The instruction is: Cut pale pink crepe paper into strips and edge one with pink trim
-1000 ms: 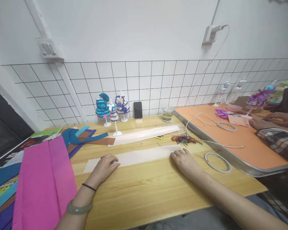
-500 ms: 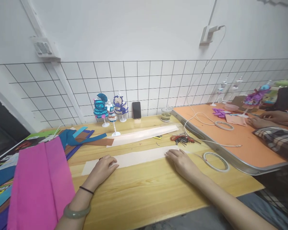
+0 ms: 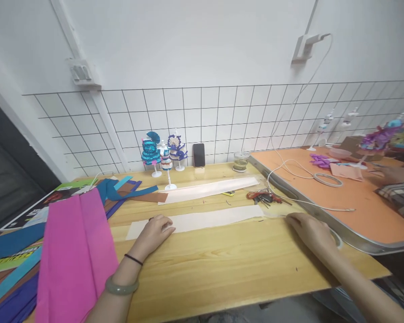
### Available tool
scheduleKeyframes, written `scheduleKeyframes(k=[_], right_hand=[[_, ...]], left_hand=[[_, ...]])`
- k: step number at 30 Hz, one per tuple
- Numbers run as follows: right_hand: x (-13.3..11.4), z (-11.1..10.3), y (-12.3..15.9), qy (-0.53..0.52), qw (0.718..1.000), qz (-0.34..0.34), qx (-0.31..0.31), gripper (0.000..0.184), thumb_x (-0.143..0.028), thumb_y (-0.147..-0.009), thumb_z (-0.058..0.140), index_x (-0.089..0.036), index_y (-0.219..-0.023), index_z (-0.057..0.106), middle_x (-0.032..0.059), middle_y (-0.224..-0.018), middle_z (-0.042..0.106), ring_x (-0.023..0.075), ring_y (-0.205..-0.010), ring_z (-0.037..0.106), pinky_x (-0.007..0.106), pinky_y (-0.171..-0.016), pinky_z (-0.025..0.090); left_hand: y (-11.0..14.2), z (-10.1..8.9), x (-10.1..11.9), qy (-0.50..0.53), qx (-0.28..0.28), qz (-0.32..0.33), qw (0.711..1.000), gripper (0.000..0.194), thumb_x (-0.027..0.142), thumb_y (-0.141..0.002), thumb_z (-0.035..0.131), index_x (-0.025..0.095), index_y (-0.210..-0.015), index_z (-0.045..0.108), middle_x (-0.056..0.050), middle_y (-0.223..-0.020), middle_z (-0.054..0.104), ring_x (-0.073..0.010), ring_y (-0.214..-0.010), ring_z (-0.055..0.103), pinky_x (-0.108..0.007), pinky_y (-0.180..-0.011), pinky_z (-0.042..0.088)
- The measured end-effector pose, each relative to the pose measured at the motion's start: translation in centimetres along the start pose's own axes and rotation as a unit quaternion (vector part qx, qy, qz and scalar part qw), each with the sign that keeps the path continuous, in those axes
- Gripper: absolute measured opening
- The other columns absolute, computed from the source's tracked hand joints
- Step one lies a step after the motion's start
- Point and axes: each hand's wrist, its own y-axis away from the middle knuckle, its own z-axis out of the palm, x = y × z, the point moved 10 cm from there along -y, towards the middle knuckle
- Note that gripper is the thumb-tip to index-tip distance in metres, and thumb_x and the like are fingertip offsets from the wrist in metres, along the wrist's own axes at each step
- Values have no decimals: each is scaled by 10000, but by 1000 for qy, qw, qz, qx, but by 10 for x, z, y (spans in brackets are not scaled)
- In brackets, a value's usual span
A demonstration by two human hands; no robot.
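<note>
A long pale paper strip (image 3: 218, 217) lies across the wooden table. My left hand (image 3: 158, 229) rests on its left part, fingers lightly bent and thumb apart, pressing it from above. From the strip's right end a thin clear length of tape (image 3: 272, 216) runs over the wood to the fingertips of my right hand (image 3: 308, 229), which are closed on it. The tape roll (image 3: 337, 238) lies flat, mostly hidden behind that hand. Farther back, a second pale strip (image 3: 212, 190) overlaps the end of a brown strip (image 3: 155, 197).
Pink crepe paper (image 3: 69, 251) and blue strips (image 3: 10, 240) cover the left side. Decorated stands (image 3: 166, 157), a phone (image 3: 199, 155) and a glass cup (image 3: 241, 162) stand along the wall. Keys (image 3: 264, 196) lie right of centre. A co-worker's checked sleeve (image 3: 395, 190) is over the orange table (image 3: 323, 197).
My right hand has moved right, off the paper strip's end and along the tape to the roll. My left hand stays on the paper. The whole view has shifted slightly.
</note>
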Motion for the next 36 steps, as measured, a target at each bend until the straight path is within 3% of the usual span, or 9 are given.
scheduleKeyframes(k=[5,8,12,18,24,27,29,33,36], right_hand=[[42,-29,14,-180,965,181,57,325,-415,-787,407,-175,-916,584,156,-895,663,252,-774,594,308,-607,396],[34,-41,25,-247,945,207,53,328,-459,-783,406,-192,-897,559,144,-879,658,228,-737,591,292,-586,394],[-26,-40,35,-287,952,96,40,295,-469,-776,439,-205,-845,551,95,-799,646,223,-757,577,299,-641,402],[-164,0,55,-291,944,-139,-66,269,-400,-866,348,-215,-840,543,40,-796,617,164,-730,560,263,-657,430],[-266,3,69,-240,926,-287,-51,240,-267,-907,329,-211,-871,560,36,-824,620,159,-769,560,281,-702,423],[-292,9,75,-172,926,-335,-30,206,-216,-896,375,-212,-889,581,34,-807,609,165,-763,543,291,-716,405],[-300,13,79,-131,926,-355,-10,186,-188,-882,408,-217,-911,589,44,-864,603,167,-779,530,300,-739,395],[-303,16,86,-95,921,-375,39,196,-170,-876,412,-216,-946,590,80,-1035,563,177,-844,516,327,-781,379],[-305,15,89,-121,913,-387,41,183,-196,-882,411,-205,-936,585,83,-1002,569,184,-877,518,332,-780,381]], left_hand=[[1,1,1,5,-2,-3,1000,215,377,-779,495,195,-795,609,-38,-798,594,-188,-777,544,-291,-711,401],[1,2,3,2,-5,1,1000,211,375,-776,504,197,-810,613,-35,-802,593,-186,-775,546,-288,-706,401],[0,1,6,5,1,16,1000,198,362,-779,509,198,-809,615,-33,-815,595,-185,-803,544,-286,-727,398],[3,-7,11,50,29,17,998,228,387,-777,522,190,-816,631,-41,-814,596,-179,-802,537,-280,-735,399],[4,-5,20,181,2,24,983,421,507,-823,417,170,-936,644,-58,-841,609,-172,-781,535,-270,-711,409],[5,-11,22,264,22,48,963,577,575,-849,266,147,-1016,614,-79,-889,612,-185,-836,534,-292,-758,409],[6,-11,27,279,20,59,958,618,616,-828,265,143,-1058,589,-81,-897,607,-183,-826,533,-297,-752,413],[11,1,51,189,-25,90,978,569,584,-692,568,192,-1104,562,-44,-894,602,-173,-841,529,-295,-802,395],[14,15,73,125,-53,127,983,562,526,-638,659,205,-1090,568,-23,-847,610,-160,-810,540,-276,-789,390]])
